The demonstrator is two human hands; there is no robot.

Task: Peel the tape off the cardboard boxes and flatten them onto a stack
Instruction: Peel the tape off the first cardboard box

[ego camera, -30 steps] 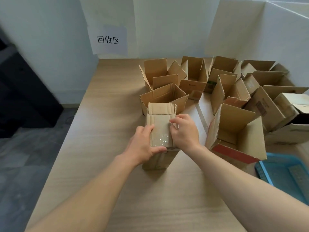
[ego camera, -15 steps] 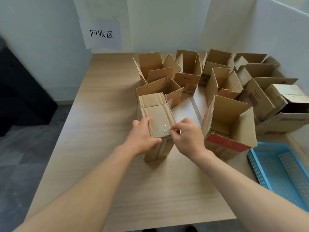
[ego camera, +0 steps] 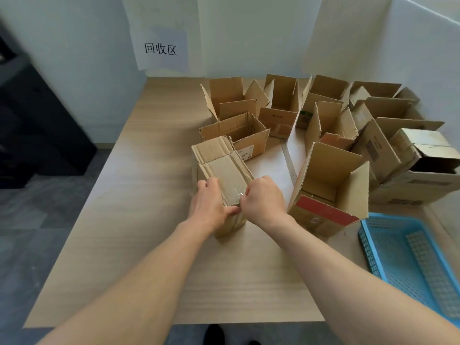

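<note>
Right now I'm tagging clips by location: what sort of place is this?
Probably a recycling corner in an office or storeroom. A wall sign reads 回收区, recycling area; opened cardboard boxes crowd the wooden table; the left hand holds a taped box while the right hand pinches its tape.

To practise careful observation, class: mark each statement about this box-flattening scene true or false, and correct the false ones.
1. The left hand and the right hand are both on the taped box. True.
2. The blue basket sits on the left side of the table. False: it is on the right side.
3. The red-striped box is open at the top. True.
4. The paper sign lies flat on the table. False: it hangs on the wall.
5. The right hand pinches the clear tape. True.
</note>
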